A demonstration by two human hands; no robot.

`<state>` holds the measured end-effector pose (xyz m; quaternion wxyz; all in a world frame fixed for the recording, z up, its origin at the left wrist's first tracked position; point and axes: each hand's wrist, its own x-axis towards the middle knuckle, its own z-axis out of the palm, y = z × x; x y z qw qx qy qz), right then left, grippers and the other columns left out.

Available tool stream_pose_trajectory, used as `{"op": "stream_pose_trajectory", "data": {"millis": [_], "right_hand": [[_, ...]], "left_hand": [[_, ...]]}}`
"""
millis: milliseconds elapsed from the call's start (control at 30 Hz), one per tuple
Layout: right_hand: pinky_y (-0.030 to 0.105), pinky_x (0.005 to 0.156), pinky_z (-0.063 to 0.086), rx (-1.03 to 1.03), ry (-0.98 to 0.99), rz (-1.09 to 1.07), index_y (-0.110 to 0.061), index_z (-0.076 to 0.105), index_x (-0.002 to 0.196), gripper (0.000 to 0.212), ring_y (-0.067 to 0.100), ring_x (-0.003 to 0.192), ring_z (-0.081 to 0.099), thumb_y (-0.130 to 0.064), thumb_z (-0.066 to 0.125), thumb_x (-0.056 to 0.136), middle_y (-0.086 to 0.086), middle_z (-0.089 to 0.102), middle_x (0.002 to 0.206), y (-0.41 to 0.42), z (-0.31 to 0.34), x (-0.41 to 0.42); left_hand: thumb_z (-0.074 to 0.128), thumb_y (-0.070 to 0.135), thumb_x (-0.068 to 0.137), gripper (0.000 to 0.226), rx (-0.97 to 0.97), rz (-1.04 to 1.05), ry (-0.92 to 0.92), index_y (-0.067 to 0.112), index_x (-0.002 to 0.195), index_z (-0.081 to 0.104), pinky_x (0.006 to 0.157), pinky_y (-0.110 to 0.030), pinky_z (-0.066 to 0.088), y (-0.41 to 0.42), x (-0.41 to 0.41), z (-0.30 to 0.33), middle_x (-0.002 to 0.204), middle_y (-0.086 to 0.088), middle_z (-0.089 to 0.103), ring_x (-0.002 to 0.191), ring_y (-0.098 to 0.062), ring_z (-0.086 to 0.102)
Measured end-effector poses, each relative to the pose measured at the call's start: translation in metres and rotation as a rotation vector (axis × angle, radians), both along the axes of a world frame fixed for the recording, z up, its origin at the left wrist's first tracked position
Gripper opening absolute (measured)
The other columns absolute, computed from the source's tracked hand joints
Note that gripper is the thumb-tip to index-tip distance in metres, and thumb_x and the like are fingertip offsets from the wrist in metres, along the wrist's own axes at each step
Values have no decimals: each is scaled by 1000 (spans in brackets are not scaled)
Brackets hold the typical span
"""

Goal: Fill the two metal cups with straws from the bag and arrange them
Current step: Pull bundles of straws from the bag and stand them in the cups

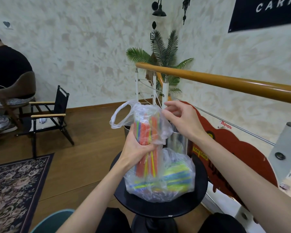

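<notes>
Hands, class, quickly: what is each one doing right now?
Left hand: grips a bundle of straws through the plastic bag.
Right hand: pinches the bag's top edge.

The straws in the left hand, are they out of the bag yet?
No, the left hand grips the straws through the clear bag.

two metal cups (pixel 176 140), one bag (pixel 160 179), one table (pixel 158 209)
</notes>
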<state>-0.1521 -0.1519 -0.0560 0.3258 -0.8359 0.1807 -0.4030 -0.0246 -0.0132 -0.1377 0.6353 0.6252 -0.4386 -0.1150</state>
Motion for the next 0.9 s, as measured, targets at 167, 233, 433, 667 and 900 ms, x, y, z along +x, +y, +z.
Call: {"op": "stream_pose_trajectory", "data": {"millis": [167, 233, 433, 667, 900], "right_hand": [[16, 65, 50, -162, -33, 4, -18, 79, 96, 8, 2, 70, 63, -17, 71, 93, -9, 71, 77, -1, 0, 4], [19, 65, 52, -229, 15, -49, -17, 78, 93, 9, 6, 71, 64, -16, 68, 95, -8, 71, 78, -2, -5, 3], [10, 63, 41, -108, 259, -96, -19, 70, 80, 16, 3, 72, 61, -14, 62, 92, -8, 69, 78, 1, -28, -1], [30, 92, 54, -50, 422, -26, -13, 76, 112, 26, 13, 101, 68, -9, 65, 89, -1, 75, 112, -10, -17, -8], [14, 71, 52, -33, 29, 29, -23, 73, 104, 32, 0, 82, 66, -47, 79, 83, -12, 71, 93, 10, -1, -5]], "left_hand": [[95, 29, 63, 87, 4, -6, -11, 30, 136, 47, 100, -41, 54, 2, -1, 1, 122, 6, 66, 112, -8, 66], [96, 24, 64, 88, -2, -8, -8, 30, 137, 46, 99, -36, 54, 4, -2, 1, 124, 7, 65, 113, -6, 64], [95, 15, 67, 80, -7, 5, -10, 30, 130, 48, 92, -27, 55, 4, 0, -2, 122, 7, 63, 111, -4, 64], [95, 14, 64, 81, -2, -4, 0, 30, 127, 47, 85, -23, 55, 6, -1, -1, 116, 5, 64, 102, -3, 66], [96, 20, 64, 84, -25, -13, -1, 28, 132, 47, 93, -32, 55, 4, -3, 0, 121, 5, 65, 110, -8, 66]]}}
